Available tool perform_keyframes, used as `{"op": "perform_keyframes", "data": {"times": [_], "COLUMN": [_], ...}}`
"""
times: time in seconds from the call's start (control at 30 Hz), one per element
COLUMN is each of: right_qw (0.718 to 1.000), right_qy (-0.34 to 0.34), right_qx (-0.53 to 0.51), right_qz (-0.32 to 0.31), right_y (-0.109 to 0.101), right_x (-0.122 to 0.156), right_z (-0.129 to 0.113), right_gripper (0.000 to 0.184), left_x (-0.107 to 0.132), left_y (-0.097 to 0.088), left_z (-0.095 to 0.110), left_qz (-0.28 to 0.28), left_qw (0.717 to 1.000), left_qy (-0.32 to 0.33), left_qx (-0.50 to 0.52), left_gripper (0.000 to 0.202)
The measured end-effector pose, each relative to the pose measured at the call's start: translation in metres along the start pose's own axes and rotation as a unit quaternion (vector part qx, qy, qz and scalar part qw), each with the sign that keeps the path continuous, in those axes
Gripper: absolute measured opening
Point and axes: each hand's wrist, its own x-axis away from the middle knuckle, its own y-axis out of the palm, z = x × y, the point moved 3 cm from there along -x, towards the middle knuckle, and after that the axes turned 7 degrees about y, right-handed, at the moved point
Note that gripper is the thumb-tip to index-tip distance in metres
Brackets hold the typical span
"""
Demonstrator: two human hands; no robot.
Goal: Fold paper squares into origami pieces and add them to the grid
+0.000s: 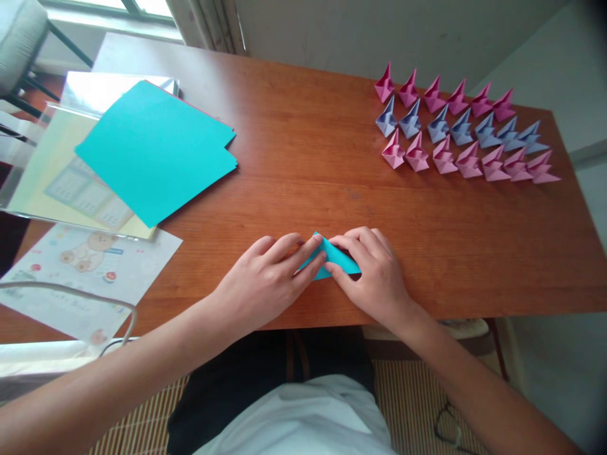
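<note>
A small piece of turquoise origami paper (338,259), folded into a triangle, lies near the table's front edge. On its left part my left hand (268,272) is closed, with the thumb and index finger at the fold and the other fingers bent behind. The right slope of the triangle is pinched between the thumb and fingers of my right hand (374,270). Its lower left corner is partly hidden under my left fingers.
Turquoise sheets (161,151) lie on a clear folder (33,164) at the left. Below is a printed bear sheet (147,265), crossed by a cable (71,289). Rows of folded paper figures stand at the back right: dark pink (434,96), lilac (461,129) and light pink (468,162).
</note>
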Motion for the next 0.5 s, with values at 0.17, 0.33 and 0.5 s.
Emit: {"op": "perform_keyframes", "data": {"times": [0.17,0.33,0.5], "right_qw": [1.0,1.0,1.0], "right_qy": [-0.002,-0.001,0.002], "right_qx": [0.011,0.012,0.012], "right_qz": [-0.003,-0.006,-0.007], "right_y": [0.0008,0.0007,0.0008], "right_x": [0.0011,0.0014,0.0002], "right_z": [0.0003,0.0,0.0001], "right_gripper": [0.025,0.026,0.025], "left_x": [-0.0003,0.0009,0.0016], "left_y": [-0.0005,0.0003,0.0016], "left_z": [0.0,0.0003,0.0009], "left_qz": [0.0,0.0,0.004], "left_qw": [1.0,1.0,1.0], "left_qy": [-0.002,0.001,0.004], "left_qx": [0.003,0.002,-0.002], "left_gripper": [0.03,0.032,0.032]}}
